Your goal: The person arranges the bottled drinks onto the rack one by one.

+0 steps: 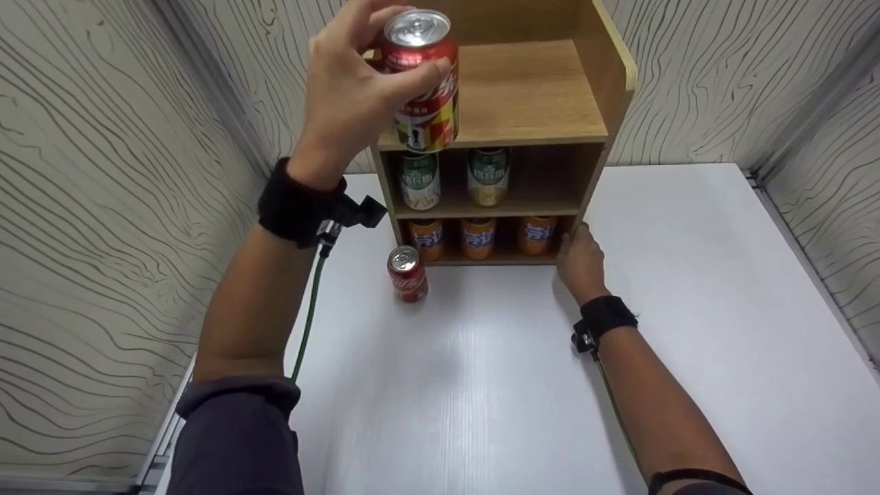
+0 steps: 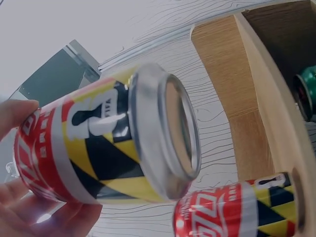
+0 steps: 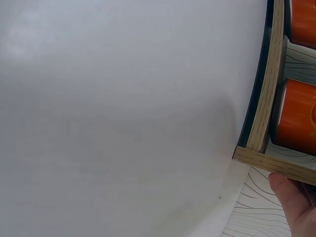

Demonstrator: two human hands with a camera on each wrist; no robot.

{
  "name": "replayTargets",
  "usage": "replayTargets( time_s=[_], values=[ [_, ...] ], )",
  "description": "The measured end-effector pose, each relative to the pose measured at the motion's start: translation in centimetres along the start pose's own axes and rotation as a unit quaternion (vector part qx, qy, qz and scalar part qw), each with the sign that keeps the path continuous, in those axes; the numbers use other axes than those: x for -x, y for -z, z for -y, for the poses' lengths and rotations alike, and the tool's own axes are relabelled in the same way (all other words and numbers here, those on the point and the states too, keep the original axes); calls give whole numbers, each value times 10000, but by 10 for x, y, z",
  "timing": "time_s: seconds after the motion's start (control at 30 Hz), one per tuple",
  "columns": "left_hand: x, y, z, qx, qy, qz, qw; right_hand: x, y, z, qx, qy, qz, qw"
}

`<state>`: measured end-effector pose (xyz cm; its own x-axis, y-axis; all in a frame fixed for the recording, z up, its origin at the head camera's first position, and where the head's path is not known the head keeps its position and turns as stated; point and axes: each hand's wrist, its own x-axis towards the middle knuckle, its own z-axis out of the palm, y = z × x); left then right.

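High in the head view, my left hand (image 1: 350, 89) grips a red cola can (image 1: 430, 110) in front of the upper shelf, thumb across its near side. The left wrist view shows the can's (image 2: 98, 143) silver base tilted off to the right. Below it in that view, a second cola can (image 2: 237, 212) stands on the shelf board; the head view hides it. My right hand (image 1: 584, 265) rests against the lower right side of the wooden shelf unit (image 1: 529, 89), its thumb (image 3: 284, 190) touching the side panel. Its other fingers are mostly hidden.
Another red cola can (image 1: 409, 278) stands on the white table (image 1: 481, 371) before the unit's left corner. Two green-topped cans, one a green and gold can (image 1: 488, 179), fill part of the middle shelf. Three orange cans (image 1: 478, 238) stand on the bottom shelf. Patterned walls (image 1: 96, 206) enclose the table.
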<state>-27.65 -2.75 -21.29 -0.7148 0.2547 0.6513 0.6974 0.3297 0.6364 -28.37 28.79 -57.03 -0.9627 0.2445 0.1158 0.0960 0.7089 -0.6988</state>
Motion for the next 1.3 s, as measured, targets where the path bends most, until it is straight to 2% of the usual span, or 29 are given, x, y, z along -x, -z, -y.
replayTargets(
  time_s=[0.2,0.37,0.6,0.67,0.83,1.03,1.2,1.3],
  values=[
    [-19,3,-7,-118,-111,40,9999,-2,-1,0,-15,5,-27,10000],
    [-35,-3,-8,-255,-235,160,9993,-3,1,-1,35,-48,-71,10000],
    [-49,-21,-8,-279,115,331,9990,-1,1,0,23,-115,-81,9999],
    [-53,-24,-6,-290,74,390,9988,-1,0,1,8,-102,-83,9999],
    [-62,-30,3,-260,-250,381,9986,-1,-3,2,-8,-32,-125,9999],
    [-68,-39,13,-314,-194,301,9989,0,-3,3,3,54,-120,9999],
    [-75,-48,20,-130,-632,386,9972,1,-2,5,-77,-47,-32,10000],
    [-74,-53,22,-115,-403,434,9982,3,-3,6,-71,-99,31,9999]
  ],
)
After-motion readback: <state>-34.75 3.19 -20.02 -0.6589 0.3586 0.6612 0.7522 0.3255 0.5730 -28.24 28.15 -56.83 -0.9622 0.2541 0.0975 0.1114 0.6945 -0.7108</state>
